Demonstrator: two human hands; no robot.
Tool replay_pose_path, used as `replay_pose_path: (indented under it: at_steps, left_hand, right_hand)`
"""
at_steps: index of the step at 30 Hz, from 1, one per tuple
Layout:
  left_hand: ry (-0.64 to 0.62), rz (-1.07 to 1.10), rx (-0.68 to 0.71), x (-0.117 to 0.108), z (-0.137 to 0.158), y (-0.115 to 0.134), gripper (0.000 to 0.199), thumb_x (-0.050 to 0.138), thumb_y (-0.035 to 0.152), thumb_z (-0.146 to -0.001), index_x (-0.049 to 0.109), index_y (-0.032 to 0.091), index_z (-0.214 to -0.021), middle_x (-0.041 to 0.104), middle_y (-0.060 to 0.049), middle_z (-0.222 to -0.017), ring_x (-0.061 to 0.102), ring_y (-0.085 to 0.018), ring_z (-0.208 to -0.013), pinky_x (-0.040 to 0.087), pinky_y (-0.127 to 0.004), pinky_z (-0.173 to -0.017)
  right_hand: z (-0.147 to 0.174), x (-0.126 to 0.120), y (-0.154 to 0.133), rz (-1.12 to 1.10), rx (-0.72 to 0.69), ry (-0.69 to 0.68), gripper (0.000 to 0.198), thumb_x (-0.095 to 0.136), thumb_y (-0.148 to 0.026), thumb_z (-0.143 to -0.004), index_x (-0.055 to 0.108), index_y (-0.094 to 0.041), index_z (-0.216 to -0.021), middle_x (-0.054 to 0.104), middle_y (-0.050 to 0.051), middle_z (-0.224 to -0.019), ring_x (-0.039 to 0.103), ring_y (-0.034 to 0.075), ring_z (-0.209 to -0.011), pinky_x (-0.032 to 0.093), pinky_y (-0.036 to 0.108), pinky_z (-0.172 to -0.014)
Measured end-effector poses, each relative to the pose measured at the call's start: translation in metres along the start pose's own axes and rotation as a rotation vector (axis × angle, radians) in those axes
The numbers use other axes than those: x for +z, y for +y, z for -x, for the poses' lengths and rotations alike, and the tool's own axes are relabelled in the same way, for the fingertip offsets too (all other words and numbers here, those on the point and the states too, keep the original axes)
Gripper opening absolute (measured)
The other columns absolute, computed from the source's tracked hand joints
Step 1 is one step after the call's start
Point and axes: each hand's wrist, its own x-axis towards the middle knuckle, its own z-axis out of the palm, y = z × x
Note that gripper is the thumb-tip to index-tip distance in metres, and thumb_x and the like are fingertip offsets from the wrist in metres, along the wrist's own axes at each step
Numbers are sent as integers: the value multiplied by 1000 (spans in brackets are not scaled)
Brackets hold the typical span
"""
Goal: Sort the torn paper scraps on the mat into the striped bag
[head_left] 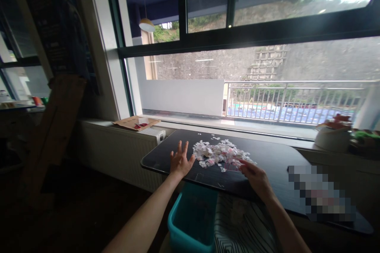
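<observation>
A heap of small torn white paper scraps, some pinkish, lies on the black tabletop. Just left of the heap, my left hand is open, its fingers spread over the table and nothing in it. On the heap's near right side, my right hand has its fingers closed together at the edge of the scraps. A faint pinkish, see-through shape shows at those fingertips; its kind is too blurred to tell. A few scraps lie apart behind the heap.
Below the table's near edge stands a teal bin, beside patterned fabric. Red-handled scissors lie on brown cardboard on the sill. A blurred-out object rests at the right. A white pot stands by the window.
</observation>
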Motion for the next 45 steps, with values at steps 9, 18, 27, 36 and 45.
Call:
replay_pose_path:
  at_steps: [9, 18, 27, 36, 45]
  left_hand:
    - [33, -46, 35, -3, -1, 0, 45, 49, 41, -84, 63, 14, -116, 38, -18, -144, 35, -35, -132, 30, -57, -103]
    - [55, -36, 62, -3, -1, 0, 33, 50, 42, -84, 74, 20, -90, 52, -15, -133, 42, -34, -126, 32, -54, -102]
    - [53, -14, -14, 1, -1, 0, 59, 51, 40, -83, 42, 14, -135, 45, -21, -136, 42, -32, -126, 32, -52, -101]
    - [31, 36, -34, -1, 0, 1, 61, 49, 40, -84, 35, 16, -138, 43, -20, -138, 48, -31, -121, 31, -52, -101]
    - [53, 17, -34, -4, -1, 3, 59, 51, 38, -83, 41, 15, -136, 45, -20, -134, 51, -28, -116, 34, -49, -99]
  right_hand:
    - [3, -8, -9, 72, 42, 87, 40, 53, -36, -69, 72, -13, -96, 68, 3, -66, 62, 21, -66, 45, 31, -66]
    - [4, -8, -12, 80, 64, 55, 38, 51, -36, -69, 72, -13, -90, 65, 1, -59, 61, 20, -60, 45, 28, -61]
    - [5, -11, -15, 107, 90, 112, 35, 49, -36, -68, 72, -15, -84, 65, 1, -60, 59, 20, -61, 44, 29, -61]
    - [3, -10, -10, 94, 95, 126, 31, 50, -35, -66, 73, -16, -74, 65, 2, -59, 59, 20, -59, 42, 27, -56]
    - [3, -9, -10, 61, 88, 93, 27, 51, -34, -66, 72, -17, -69, 61, 0, -52, 55, 17, -52, 39, 26, -51]
